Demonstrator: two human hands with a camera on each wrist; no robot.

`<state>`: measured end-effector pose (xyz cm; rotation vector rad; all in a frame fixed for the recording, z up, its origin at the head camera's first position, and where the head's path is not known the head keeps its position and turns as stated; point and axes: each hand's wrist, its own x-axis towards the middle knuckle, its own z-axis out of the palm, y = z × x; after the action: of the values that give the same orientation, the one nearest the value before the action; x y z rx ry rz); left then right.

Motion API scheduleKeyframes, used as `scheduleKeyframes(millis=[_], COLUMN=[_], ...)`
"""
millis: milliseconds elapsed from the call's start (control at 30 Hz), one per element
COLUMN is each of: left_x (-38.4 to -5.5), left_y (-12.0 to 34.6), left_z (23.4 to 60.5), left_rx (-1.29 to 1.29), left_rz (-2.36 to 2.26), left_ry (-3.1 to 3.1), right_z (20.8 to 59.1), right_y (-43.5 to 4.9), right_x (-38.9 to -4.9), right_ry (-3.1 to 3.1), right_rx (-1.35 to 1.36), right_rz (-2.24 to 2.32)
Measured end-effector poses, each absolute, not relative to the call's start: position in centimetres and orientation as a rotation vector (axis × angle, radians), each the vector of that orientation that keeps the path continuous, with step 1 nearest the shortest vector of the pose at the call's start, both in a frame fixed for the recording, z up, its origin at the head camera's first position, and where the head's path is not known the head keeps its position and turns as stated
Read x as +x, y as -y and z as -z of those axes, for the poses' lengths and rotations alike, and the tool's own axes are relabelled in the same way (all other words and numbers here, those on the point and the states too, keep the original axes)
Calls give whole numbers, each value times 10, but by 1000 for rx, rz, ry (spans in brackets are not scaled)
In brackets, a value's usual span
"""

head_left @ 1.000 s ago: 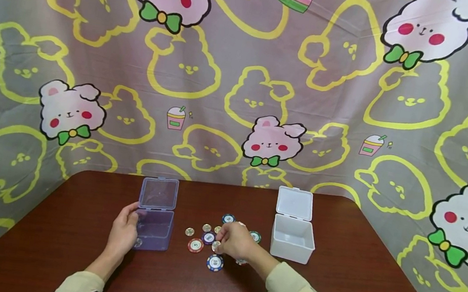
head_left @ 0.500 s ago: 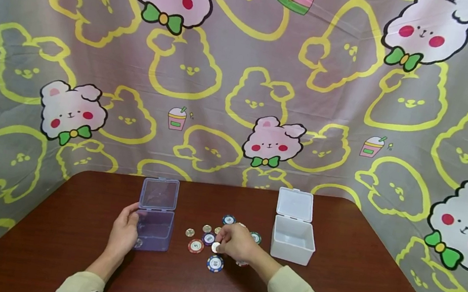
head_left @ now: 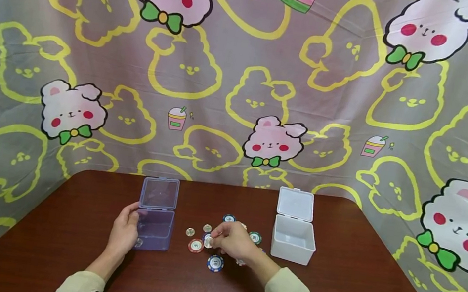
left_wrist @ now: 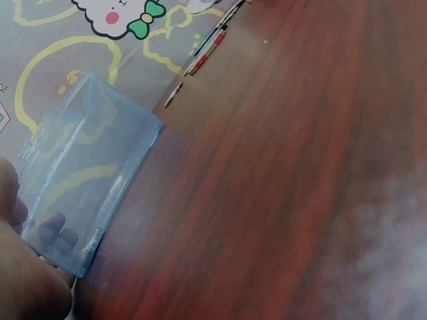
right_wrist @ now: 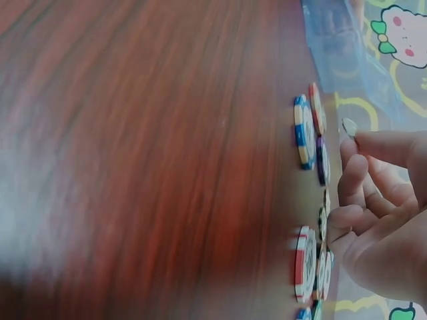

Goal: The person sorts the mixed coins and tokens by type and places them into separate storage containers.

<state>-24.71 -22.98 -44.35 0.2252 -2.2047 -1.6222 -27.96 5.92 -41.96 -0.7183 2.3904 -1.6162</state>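
Note:
My left hand [head_left: 124, 231] holds the left side of a clear bluish plastic box [head_left: 159, 244] with its lid raised. In the left wrist view some fingers show through the wall of this box [left_wrist: 107, 157]. A coin [head_left: 138, 243] lies inside, near the left wall. Between thumb and forefinger, my right hand [head_left: 236, 242] pinches a shiny coin [right_wrist: 349, 127], lifted off the table over a purple poker chip [right_wrist: 323, 161]. Left of that hand lie a red chip [head_left: 195, 246], a blue chip [head_left: 215, 263] and two loose coins, one [head_left: 190, 232] farther left.
An opaque white box [head_left: 291, 253] with its lid up stands right of the chips. A green chip [head_left: 254, 237] and a dark blue chip [head_left: 229, 218] lie behind the right hand, which partly hides others. Patterned cloth [head_left: 225, 80] hangs behind the brown table [head_left: 178, 288].
My right hand has picked the coin up from beside the purple chip and moved it slightly left and up. The left hand and both boxes stay put.

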Motion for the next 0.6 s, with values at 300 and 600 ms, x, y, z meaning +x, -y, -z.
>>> scheduleKeyframes(millis=[300, 600], left_x=[-248, -249], left_y=[230, 231], left_z=[445, 446], left_rx=[221, 193], left_rz=[1630, 1598], left_ry=[2184, 2180], right_z=[419, 418], right_y=[-50, -39], right_x=[-282, -279], right_ry=[-2288, -2183], right_rx=[-576, -487], right_rz=[1742, 1825])
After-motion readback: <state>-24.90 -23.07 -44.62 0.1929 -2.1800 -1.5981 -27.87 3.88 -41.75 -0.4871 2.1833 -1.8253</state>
